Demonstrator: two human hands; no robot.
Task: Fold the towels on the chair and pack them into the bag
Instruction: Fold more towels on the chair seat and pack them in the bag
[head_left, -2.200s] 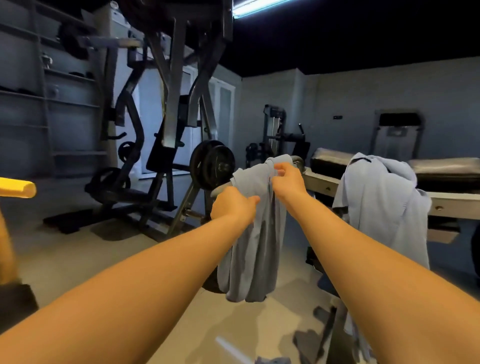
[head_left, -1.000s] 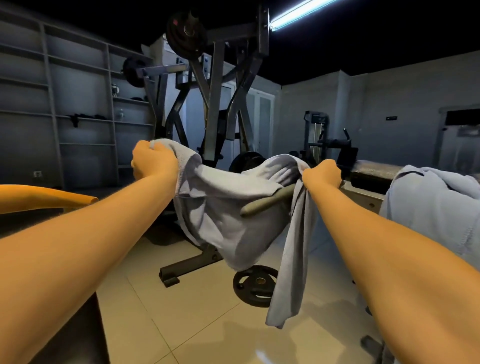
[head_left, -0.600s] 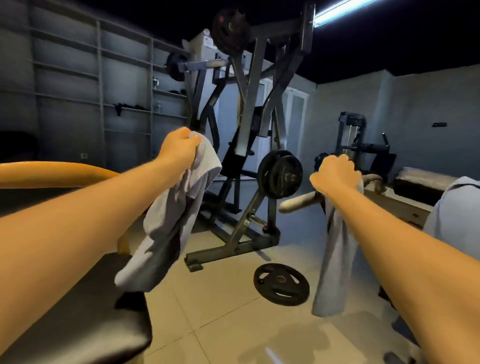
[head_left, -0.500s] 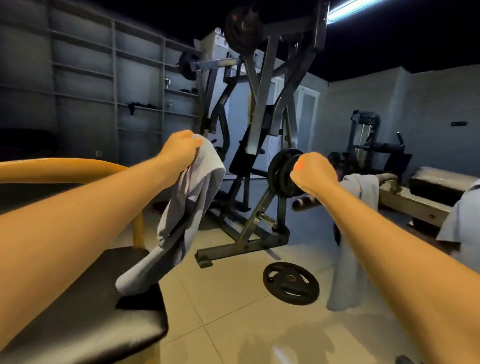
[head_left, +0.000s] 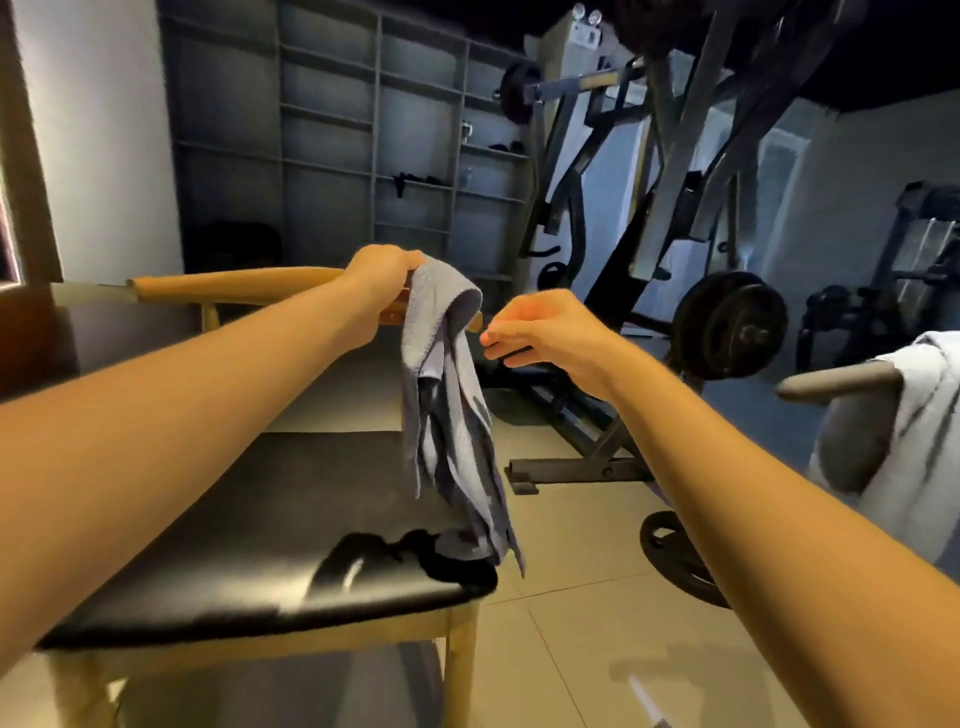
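Grey terry towel (head_left: 447, 395) hangs twelve-to-six from the gripping left hand (head_left: 382, 280); the right hand (head_left: 545, 332), loosely open and empty, hovers just beside its top at three o'clock.

Left hand (head_left: 382, 283), stretched forward, grips a towel (head_left: 447, 415) by its top; right hand (head_left: 545, 332) hovers just beside it, fingers loosely extended.
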